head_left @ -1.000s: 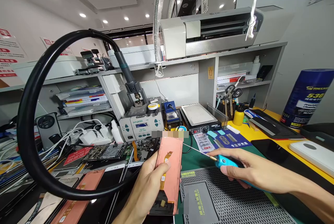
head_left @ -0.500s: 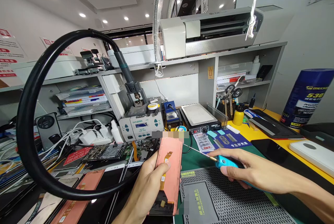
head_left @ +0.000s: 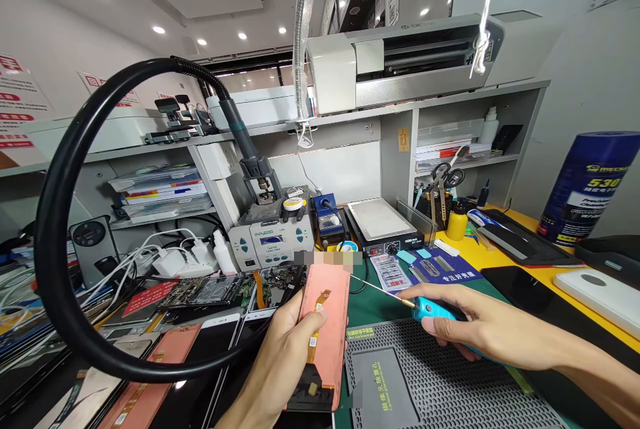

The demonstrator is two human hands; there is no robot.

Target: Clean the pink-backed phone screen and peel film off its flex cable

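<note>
My left hand (head_left: 283,355) grips a phone screen panel (head_left: 333,322) by its left edge, its salmon-coloured back facing me and the thumb near an orange flex cable (head_left: 320,305). The panel is held tilted up over the bench. In my right hand (head_left: 480,325) is a blue-handled tool (head_left: 433,311) with a long thin metal shaft. The shaft's tip is at the panel's upper right edge; whether it touches cannot be made out. A grey perforated mat (head_left: 450,369) lies below both hands.
A thick black hose (head_left: 45,215) loops across the left side from a soldering station (head_left: 273,239). Phone panels (head_left: 210,349) and circuit boards lie at left. Behind stand a heating plate (head_left: 380,222) and a yellow bottle (head_left: 457,222); a blue can (head_left: 585,189) stands at right.
</note>
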